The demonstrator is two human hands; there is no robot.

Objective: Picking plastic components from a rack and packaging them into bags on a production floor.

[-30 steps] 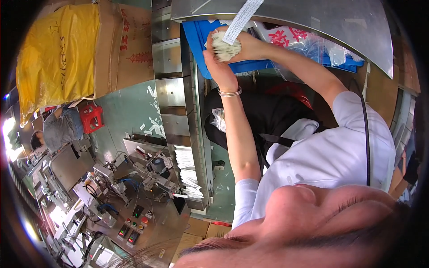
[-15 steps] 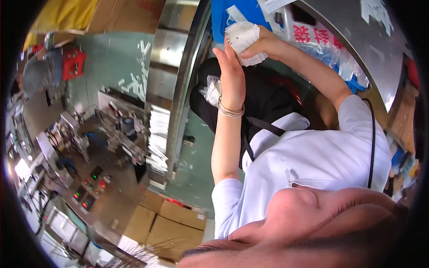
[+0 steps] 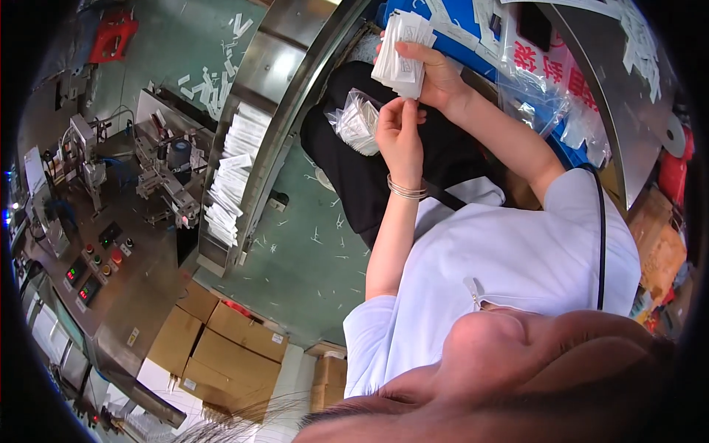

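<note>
A stack of flat, narrow white packets [image 3: 405, 55] with small dark print is in my right hand [image 3: 444, 80]. Its thumb lies across the top face, and the other fingers are mostly hidden behind the stack. Just below, my left hand [image 3: 401, 136], with bangles at the wrist, has thumb and fingertips pinched at the stack's lower end. Whether it grips one packet or several, I cannot tell. Beside the left hand, on my dark-clothed lap, a clear plastic bag [image 3: 357, 124] holds more white packets.
A blue bin [image 3: 456, 33] with white pieces stands beyond my hands, with printed plastic bags [image 3: 543, 63] to its right. A metal table [image 3: 620, 96] curves along the right. Leftward, a metal chute [image 3: 235, 166] holds white packets near a machine [image 3: 173, 159]. Cardboard boxes [image 3: 236, 354] sit lower left.
My left hand has gone from fingers held straight beside the stack to a pinch at its lower end. The stack has turned, showing its printed face. The whole view has shifted.
</note>
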